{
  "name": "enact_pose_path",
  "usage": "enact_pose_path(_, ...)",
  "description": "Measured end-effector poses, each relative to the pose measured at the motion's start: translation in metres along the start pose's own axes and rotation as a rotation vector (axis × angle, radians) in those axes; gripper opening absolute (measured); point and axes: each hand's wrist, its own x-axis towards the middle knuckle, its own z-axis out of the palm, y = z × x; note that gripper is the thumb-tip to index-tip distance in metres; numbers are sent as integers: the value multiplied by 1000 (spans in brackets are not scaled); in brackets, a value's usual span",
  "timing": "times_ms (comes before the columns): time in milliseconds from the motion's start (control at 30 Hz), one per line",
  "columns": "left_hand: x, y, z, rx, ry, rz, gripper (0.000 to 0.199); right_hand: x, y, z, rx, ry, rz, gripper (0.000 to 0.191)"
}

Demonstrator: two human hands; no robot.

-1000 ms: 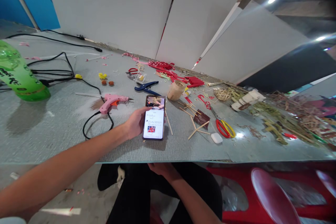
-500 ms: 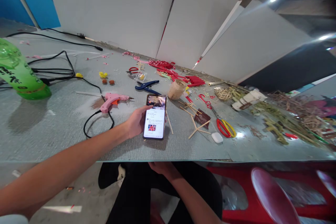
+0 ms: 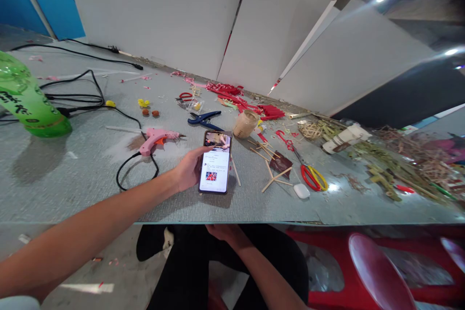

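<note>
My left hand [image 3: 189, 169] is wrapped round a lit phone [image 3: 214, 167], its thumb lying over the upper part of the screen. The phone is held upright above the table near its front edge. Below the table edge, my right hand [image 3: 222, 233] rests at my lap, its fingers mostly hidden. Left of the phone lies a pink glue gun [image 3: 154, 140] with a black cable. Blue pliers [image 3: 205, 120] and a cloudy jar [image 3: 245, 124] stand behind the phone. Thin wooden sticks [image 3: 274, 179] lie to its right, beside a brown packet [image 3: 281, 162].
A green bottle [image 3: 34, 101] stands at the far left by coiled black cable. Red and yellow scissors [image 3: 308, 174] and a white case [image 3: 301, 191] lie on the right. Red paper scraps [image 3: 232, 92] are at the back; dried plant stems [image 3: 381, 155] cover the right side.
The picture at the top of the phone screen has changed. My hands and the things on the table are otherwise in nearly the same places.
</note>
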Motion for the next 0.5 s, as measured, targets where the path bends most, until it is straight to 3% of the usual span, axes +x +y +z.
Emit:
enact_pose_path(200,-2,-1,0,93,-5,5,72,-3,1,1,-9,15,-4,37)
enact_pose_path(333,-1,-1,2,28,6,-47,56,-3,1,-3,-13,26,-21,37)
enact_pose_path(500,3,-2,-2,9,-12,-36,52,2,0,-9,-18,38,-15,38)
